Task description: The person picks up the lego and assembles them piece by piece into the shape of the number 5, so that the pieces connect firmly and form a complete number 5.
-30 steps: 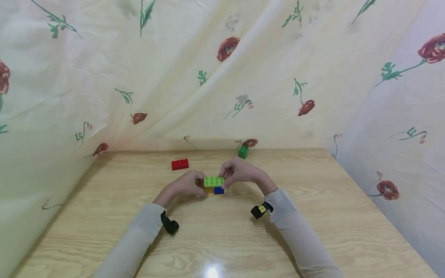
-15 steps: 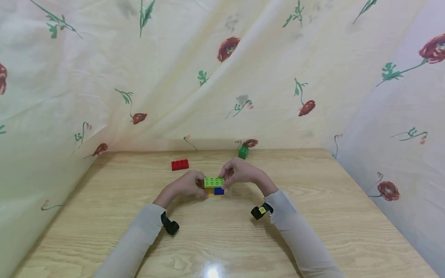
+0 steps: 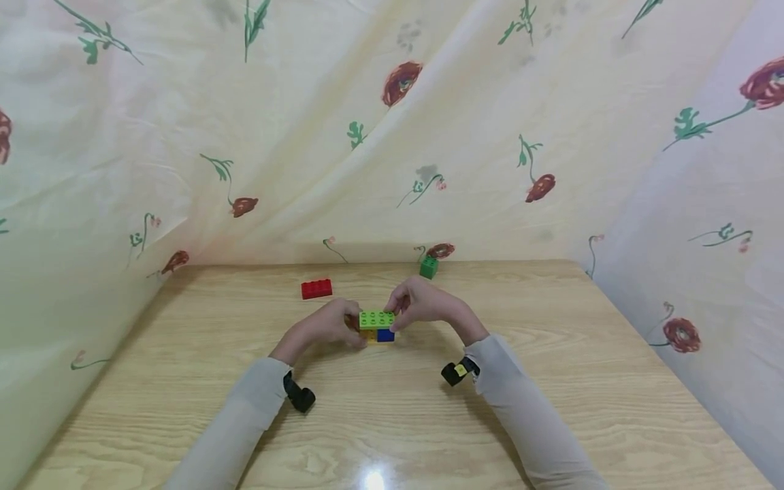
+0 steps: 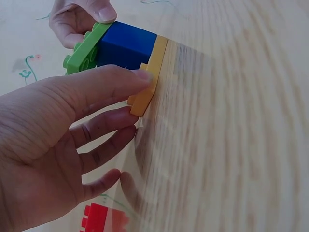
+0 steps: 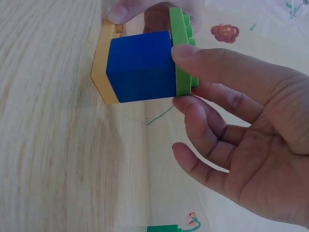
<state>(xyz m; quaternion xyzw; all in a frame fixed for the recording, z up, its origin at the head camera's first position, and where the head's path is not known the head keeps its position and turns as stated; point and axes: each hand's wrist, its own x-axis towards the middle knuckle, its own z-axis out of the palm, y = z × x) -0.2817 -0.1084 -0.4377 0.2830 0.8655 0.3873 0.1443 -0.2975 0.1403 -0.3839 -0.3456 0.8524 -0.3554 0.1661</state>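
Observation:
A small stack of toy building bricks stands on the table between my hands. At its bottom lies a thin yellow-orange brick (image 4: pixel 153 72), a blue brick (image 5: pixel 141 67) sits on its right end, and a flat light green brick (image 3: pixel 376 320) lies across the top. My left hand (image 3: pixel 333 322) pinches the yellow-orange brick at the left end, thumb in front and fingers behind. With thumb and fingers, my right hand (image 3: pixel 422 301) grips the right end of the light green brick. In the left wrist view a gap shows under the green brick beside the blue one.
A red brick (image 3: pixel 316 289) lies on the wooden table (image 3: pixel 380 422) behind and left of the stack. Near the table's back edge stands a dark green brick (image 3: pixel 429 267). A flowered cloth (image 3: pixel 306 136) hangs behind and at both sides.

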